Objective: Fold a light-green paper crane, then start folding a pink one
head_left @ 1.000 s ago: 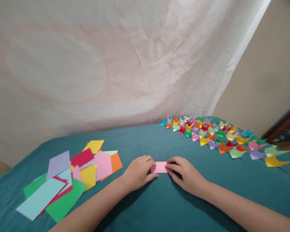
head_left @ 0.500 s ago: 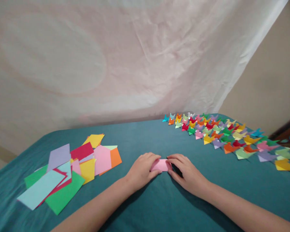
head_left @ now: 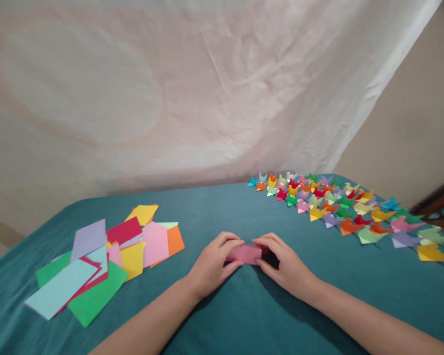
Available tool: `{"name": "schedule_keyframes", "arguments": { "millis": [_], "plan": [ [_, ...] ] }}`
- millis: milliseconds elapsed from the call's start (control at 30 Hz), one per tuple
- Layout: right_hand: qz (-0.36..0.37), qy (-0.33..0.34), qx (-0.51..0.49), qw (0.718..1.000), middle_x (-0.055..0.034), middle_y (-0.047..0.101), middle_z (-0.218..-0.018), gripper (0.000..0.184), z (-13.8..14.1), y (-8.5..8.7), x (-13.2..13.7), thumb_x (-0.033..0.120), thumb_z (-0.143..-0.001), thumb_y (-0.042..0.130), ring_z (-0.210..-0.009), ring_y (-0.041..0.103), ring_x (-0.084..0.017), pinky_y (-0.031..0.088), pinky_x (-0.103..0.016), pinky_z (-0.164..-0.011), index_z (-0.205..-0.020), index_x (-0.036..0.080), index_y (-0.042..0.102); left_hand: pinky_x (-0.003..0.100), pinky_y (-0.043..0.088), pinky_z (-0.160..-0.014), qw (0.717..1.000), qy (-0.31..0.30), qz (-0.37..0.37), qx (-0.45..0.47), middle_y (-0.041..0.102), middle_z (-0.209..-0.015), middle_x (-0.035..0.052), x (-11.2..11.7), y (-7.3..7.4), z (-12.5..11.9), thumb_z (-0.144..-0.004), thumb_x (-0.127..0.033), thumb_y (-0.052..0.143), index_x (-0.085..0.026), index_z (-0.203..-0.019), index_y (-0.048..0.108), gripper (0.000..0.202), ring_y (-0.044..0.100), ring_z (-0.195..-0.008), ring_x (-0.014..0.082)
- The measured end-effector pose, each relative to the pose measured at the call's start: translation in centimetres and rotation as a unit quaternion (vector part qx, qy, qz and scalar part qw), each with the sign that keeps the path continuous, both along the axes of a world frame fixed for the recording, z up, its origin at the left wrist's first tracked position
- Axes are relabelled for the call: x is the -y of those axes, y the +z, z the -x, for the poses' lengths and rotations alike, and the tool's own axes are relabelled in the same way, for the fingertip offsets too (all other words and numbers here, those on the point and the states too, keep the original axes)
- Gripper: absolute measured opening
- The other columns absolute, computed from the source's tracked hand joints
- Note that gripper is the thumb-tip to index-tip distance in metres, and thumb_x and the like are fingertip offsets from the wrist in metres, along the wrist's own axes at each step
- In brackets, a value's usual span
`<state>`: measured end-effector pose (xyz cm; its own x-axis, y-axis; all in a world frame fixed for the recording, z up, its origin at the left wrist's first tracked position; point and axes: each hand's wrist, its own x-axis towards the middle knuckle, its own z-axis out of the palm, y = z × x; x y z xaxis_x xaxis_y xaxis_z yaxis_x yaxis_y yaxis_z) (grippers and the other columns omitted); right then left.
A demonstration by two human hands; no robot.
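A small folded piece of pink paper (head_left: pixel 248 254) is held between my two hands near the middle of the table. My left hand (head_left: pixel 216 261) grips its left end, thumb in front and fingers behind. At the right end, my right hand (head_left: pixel 284 261) pinches it between thumb and fingertips. The paper is tilted, with its front face towards me in shade. Part of its left side is hidden by my left fingers.
Loose sheets of coloured paper (head_left: pixel 92 293) lie overlapping on the left of the green-blue cloth (head_left: pixel 207 212). Rows of folded paper birds (head_left: pixel 331 220) stand on the right. A pale fabric sheet (head_left: pixel 192 98) hangs behind the table.
The pink paper has tilted and its front face now looks darker. My hands have shifted slightly, still holding both ends. The whole view has moved a little.
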<state>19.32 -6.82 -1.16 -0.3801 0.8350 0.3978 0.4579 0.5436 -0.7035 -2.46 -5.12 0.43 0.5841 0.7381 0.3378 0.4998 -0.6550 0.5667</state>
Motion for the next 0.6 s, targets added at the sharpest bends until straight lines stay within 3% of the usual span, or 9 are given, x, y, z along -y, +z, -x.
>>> {"name": "schedule_keyframes", "arguments": {
  "millis": [167, 367, 600],
  "plan": [
    [0.027, 0.011, -0.029, 0.999, -0.0061, 0.053, -0.1, 0.032, 0.29, 0.33, 0.44, 0.01, -0.082, 0.05, -0.08, 0.056, -0.015, 0.048, -0.03, -0.073, -0.111, 0.021, 0.052, 0.029, 0.041, -0.095, 1.0, -0.006, -0.004, 0.013, 0.05, -0.116, 0.0055, 0.12, 0.04, 0.16, -0.084, -0.013, 0.057, -0.022, -0.12, 0.049, 0.038, 0.048, -0.108, 0.016],
    [0.068, -0.006, -0.025, 0.997, -0.0051, 0.059, -0.094, 0.027, 0.48, 0.27, 0.37, 0.013, -0.082, 0.051, -0.082, 0.057, -0.017, 0.047, -0.031, -0.075, -0.107, 0.02, 0.055, 0.028, 0.045, -0.087, 0.998, -0.01, 0.02, 0.059, 0.057, -0.107, 0.0051, -0.13, -0.05, 0.57, -0.088, -0.012, 0.05, -0.022, -0.118, 0.052, 0.032, 0.054, -0.098, 0.0144],
    [0.122, -0.016, -0.036, 0.992, -0.003, 0.062, -0.084, 0.021, 0.6, 0.58, -0.07, 0.021, -0.085, 0.05, -0.073, 0.057, -0.016, 0.047, -0.029, -0.068, -0.104, 0.02, 0.057, 0.031, 0.049, -0.083, 0.988, 0.052, 0.086, 0.121, 0.065, -0.097, 0.0042, -0.63, -0.46, 0.91, -0.088, -0.019, 0.051, -0.02, -0.114, 0.055, 0.026, 0.061, -0.088, 0.0154]
  ]
}}
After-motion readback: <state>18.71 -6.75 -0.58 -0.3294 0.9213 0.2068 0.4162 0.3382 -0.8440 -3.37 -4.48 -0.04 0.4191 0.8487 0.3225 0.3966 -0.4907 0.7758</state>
